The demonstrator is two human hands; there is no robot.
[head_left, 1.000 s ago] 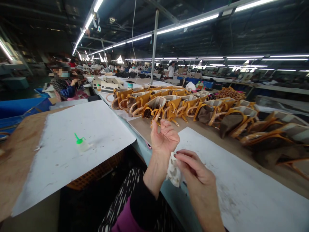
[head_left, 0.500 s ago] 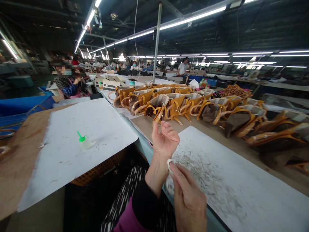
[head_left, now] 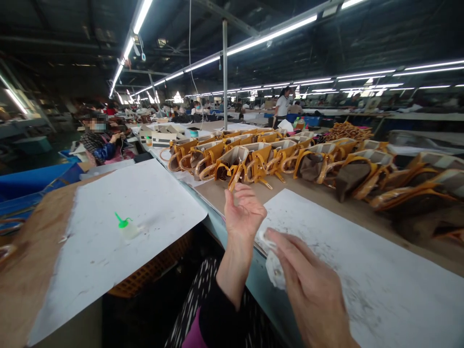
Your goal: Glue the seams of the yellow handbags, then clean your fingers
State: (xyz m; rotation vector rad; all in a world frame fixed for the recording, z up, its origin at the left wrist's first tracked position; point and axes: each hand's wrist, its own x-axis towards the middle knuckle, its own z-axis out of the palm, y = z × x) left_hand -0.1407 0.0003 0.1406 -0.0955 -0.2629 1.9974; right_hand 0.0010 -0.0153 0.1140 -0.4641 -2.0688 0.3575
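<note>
My left hand [head_left: 243,212] is raised with the palm turned up, the thumb apart and the fingers loosely bent; nothing lies in it. Just to its right, my right hand [head_left: 313,278] pinches a crumpled white cloth [head_left: 274,270] between thumb and fingers. A small gap separates the cloth from the left wrist. Below both hands is a white sheet [head_left: 290,205] smudged with dark marks. Beyond my left fingertips stand tan-and-yellow handbags [head_left: 232,162] with looped handles, packed in rows.
A small bottle with a green spout [head_left: 127,228] stands on another white sheet [head_left: 145,193] at left. Blue bins [head_left: 36,179] border the far left. An orange crate [head_left: 145,275] sits under the left tabletop. A co-worker [head_left: 99,142] sits at the back left.
My right hand has drawn away from the left wrist, to the right, and more of the white cloth shows. My left hand keeps its palm-up pose. The view has shifted slightly.
</note>
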